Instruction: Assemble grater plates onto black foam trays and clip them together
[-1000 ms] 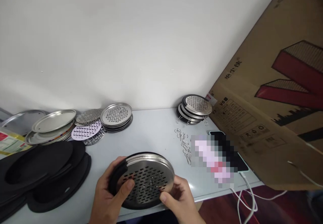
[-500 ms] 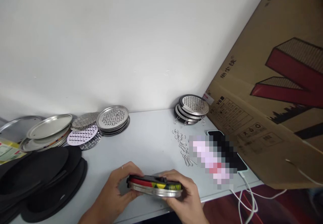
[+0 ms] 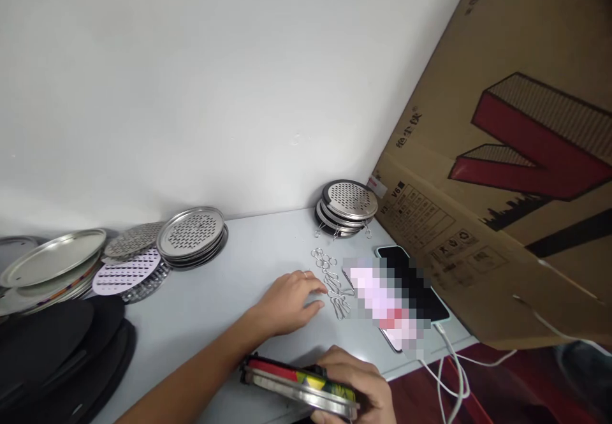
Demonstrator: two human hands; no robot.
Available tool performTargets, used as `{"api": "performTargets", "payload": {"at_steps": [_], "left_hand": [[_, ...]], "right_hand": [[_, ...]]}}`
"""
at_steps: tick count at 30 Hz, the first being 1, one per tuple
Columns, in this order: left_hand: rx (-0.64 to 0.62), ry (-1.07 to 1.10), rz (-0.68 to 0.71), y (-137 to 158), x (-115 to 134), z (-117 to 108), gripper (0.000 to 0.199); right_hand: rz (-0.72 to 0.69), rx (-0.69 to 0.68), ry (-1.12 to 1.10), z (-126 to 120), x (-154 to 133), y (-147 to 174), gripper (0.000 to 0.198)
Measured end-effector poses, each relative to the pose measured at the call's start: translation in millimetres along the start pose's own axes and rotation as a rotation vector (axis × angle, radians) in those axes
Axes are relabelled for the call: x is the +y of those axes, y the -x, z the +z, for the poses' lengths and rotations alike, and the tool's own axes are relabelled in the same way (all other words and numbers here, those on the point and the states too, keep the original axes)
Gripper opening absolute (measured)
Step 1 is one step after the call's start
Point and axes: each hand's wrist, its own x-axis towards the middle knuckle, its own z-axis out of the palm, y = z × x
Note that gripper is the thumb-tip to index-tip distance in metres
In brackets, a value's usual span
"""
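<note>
My left hand (image 3: pixel 291 303) reaches over the table with thumb and fingers apart. Its fingertips are beside a row of small bent wire hooks (image 3: pixel 337 296), and nothing shows in its grasp. Low in the view, my right hand (image 3: pixel 358 386) grips one side of a round, flat metal disc assembly (image 3: pixel 301 382). The assembly has a shiny silver rim, a red, yellow and green printed band, and black on top; it tilts edge-on, so its faces are mostly hidden. A stack of finished-looking grater discs (image 3: pixel 351 199) with black rims and dangling wire hooks stands by the wall.
Perforated metal discs (image 3: pixel 191 233), a loose toothed sheet (image 3: pixel 127 275), shallow metal lids (image 3: pixel 57 258) and black round pieces (image 3: pixel 43 354) fill the left side. To the right lie phones (image 3: pixel 392 252) with white cables (image 3: pixel 461 379), beside a large cardboard box (image 3: pixel 430 175).
My left hand has let go of the disc assembly and moved forward and right to the wire hooks. My right hand alone now holds the assembly, lower and more tilted. The view has shifted right.
</note>
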Motion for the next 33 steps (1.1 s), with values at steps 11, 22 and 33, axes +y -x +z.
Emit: {"api": "performTargets", "payload": {"at_steps": [11, 22, 33], "left_hand": [[-0.057, -0.401, 0.050, -2, -7, 7, 0.010], [-0.041, -0.613, -0.185, 107, -40, -17, 0.027], [0.045, -0.317, -0.197, 111, -34, -22, 0.018]], "right_hand": [[0.075, 0.149, 0.083, -2, -5, -1, 0.029], [0.075, 0.104, 0.155, 12, -8, -9, 0.026], [0.008, 0.024, 0.165, 20, -11, -12, 0.004]]}}
